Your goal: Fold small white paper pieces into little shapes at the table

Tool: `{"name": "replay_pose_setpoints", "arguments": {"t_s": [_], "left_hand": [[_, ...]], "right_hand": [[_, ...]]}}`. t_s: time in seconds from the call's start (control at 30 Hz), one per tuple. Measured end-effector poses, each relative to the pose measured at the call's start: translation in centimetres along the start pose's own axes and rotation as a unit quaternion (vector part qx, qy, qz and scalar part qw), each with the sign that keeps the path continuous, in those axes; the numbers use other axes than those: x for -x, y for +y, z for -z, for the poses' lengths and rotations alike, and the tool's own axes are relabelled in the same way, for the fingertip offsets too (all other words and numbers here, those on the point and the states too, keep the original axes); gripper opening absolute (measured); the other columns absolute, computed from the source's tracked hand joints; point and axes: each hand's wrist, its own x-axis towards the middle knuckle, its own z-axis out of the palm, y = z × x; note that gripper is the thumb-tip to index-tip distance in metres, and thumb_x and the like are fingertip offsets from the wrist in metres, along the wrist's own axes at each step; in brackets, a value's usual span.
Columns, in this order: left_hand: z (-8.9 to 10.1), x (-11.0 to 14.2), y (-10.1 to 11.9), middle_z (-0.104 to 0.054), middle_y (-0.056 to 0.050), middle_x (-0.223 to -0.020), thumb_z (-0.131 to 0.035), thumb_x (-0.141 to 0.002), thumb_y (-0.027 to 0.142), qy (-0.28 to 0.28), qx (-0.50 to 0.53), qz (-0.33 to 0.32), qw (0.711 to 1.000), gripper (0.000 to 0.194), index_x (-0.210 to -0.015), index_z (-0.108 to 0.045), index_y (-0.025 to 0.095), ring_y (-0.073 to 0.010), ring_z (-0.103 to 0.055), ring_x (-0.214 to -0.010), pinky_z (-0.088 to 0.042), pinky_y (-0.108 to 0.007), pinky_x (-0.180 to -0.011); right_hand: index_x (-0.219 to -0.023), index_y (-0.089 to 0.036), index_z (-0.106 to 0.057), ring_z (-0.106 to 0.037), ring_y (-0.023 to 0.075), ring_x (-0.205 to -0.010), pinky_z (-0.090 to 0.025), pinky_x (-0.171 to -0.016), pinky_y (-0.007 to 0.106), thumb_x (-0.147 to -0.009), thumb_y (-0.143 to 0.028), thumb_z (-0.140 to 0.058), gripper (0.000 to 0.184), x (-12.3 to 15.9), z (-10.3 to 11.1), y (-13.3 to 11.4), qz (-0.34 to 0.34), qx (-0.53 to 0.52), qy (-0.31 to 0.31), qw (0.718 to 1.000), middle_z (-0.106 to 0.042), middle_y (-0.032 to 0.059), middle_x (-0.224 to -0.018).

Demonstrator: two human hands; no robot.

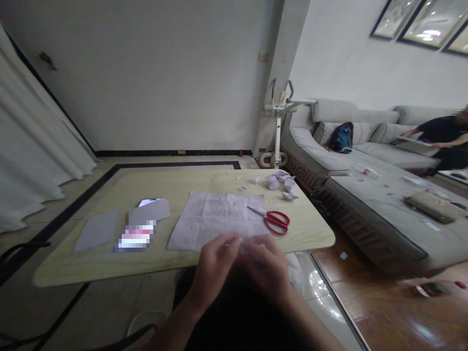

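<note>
My left hand (218, 258) and my right hand (268, 265) meet at the table's near edge, their fingers pinched together. Between the fingertips is a small piece of white paper (252, 242), blurred and mostly covered, so its shape is unclear. Just beyond them lies a large creased sheet of paper (219, 214) with faint print. Red-handled scissors (277, 222) rest at that sheet's right side, blades slightly apart and pointing left. Several folded white paper pieces (273, 182) are grouped at the table's far right, and one more folded piece (290, 196) sits nearer.
On the pale wooden table (314, 234), white sheets (97, 231) and a lit phone (135, 236) lie at left. Paper scraps (254, 180) are near the far edge. A grey sofa (369, 214) stands at right, with a person (448, 131) seated there and a blue bag (341, 138).
</note>
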Motion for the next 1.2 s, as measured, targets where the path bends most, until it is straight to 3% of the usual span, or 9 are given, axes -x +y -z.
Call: {"name": "replay_pose_setpoints", "arguments": {"t_s": [0.1,0.23,0.37,0.47,0.7,0.93,1.2], "left_hand": [[-0.1,0.1,-0.1,-0.076,-0.004,-0.103,-0.067,-0.083,0.033,-0.033,0.066,0.021,0.997,0.031,-0.111,-0.069,0.019,-0.0197,-0.070,-0.096,-0.057,-0.027,-0.082],[-0.2,0.2,-0.2,-0.075,-0.005,-0.107,-0.071,-0.080,0.032,-0.034,0.075,0.039,0.996,0.033,-0.110,-0.069,0.018,-0.0215,-0.069,-0.101,-0.056,-0.030,-0.088],[-0.4,0.4,0.0,-0.073,-0.006,-0.112,-0.068,-0.083,0.033,-0.033,0.062,0.043,0.997,0.035,-0.114,-0.067,0.018,-0.0221,-0.068,-0.104,-0.056,-0.031,-0.089],[-0.6,0.8,0.4,-0.075,-0.006,-0.106,-0.067,-0.084,0.031,-0.035,0.034,0.031,0.998,0.038,-0.119,-0.061,0.019,-0.0206,-0.071,-0.096,-0.058,-0.029,-0.081],[-0.6,1.3,0.9,-0.076,-0.003,-0.096,-0.061,-0.089,0.028,-0.052,-0.047,-0.026,0.997,0.026,-0.114,-0.062,0.022,-0.0169,-0.072,-0.084,-0.058,-0.026,-0.075],[-0.4,1.2,1.2,-0.076,-0.003,-0.099,-0.065,-0.087,0.036,-0.095,-0.050,-0.005,0.994,0.023,-0.106,-0.067,0.023,-0.0186,-0.071,-0.092,-0.056,-0.025,-0.078],[-0.6,1.1,2.1,-0.074,-0.001,-0.079,-0.062,-0.088,0.040,-0.086,-0.131,-0.012,0.987,0.023,-0.089,-0.072,0.019,-0.0181,-0.068,-0.076,-0.053,-0.023,-0.065]], "right_hand": [[-0.118,-0.024,-0.064,-0.059,0.0200,-0.086,-0.053,-0.070,0.031,-0.080,-0.006,-0.059,0.042,-0.1,0.3,-0.5,-0.007,-0.012,-0.006,1.000,-0.056,0.0079,-0.100],[-0.117,-0.023,-0.065,-0.058,0.0214,-0.089,-0.051,-0.075,0.034,-0.083,-0.011,-0.053,0.038,-0.4,0.9,-1.2,-0.049,-0.065,-0.027,0.996,-0.057,0.0079,-0.100],[-0.102,-0.022,-0.066,-0.058,0.0205,-0.088,-0.048,-0.076,0.033,-0.087,-0.020,-0.056,0.019,-1.0,1.3,-1.1,-0.149,-0.120,0.039,0.981,-0.059,0.0053,-0.095],[-0.087,-0.019,-0.067,-0.058,0.0189,-0.079,-0.046,-0.071,0.030,-0.086,-0.023,-0.061,0.008,-1.4,1.5,-1.0,-0.217,-0.134,-0.007,0.967,-0.060,0.0036,-0.083],[-0.077,-0.017,-0.071,-0.057,0.0177,-0.074,-0.045,-0.068,0.029,-0.086,-0.025,-0.063,0.014,-1.7,1.5,-1.4,-0.233,-0.162,-0.037,0.958,-0.061,0.0039,-0.078],[-0.065,-0.018,-0.064,-0.053,0.0151,-0.066,-0.043,-0.062,0.027,-0.082,-0.028,-0.068,0.021,-2.0,1.6,-1.3,-0.262,-0.194,-0.008,0.945,-0.055,0.0002,-0.069],[-0.064,-0.018,-0.064,-0.055,0.0142,-0.062,-0.043,-0.057,0.025,-0.080,-0.031,-0.071,0.022,-1.8,1.3,-1.2,-0.319,-0.235,0.015,0.918,-0.058,-0.0005,-0.065]]}}
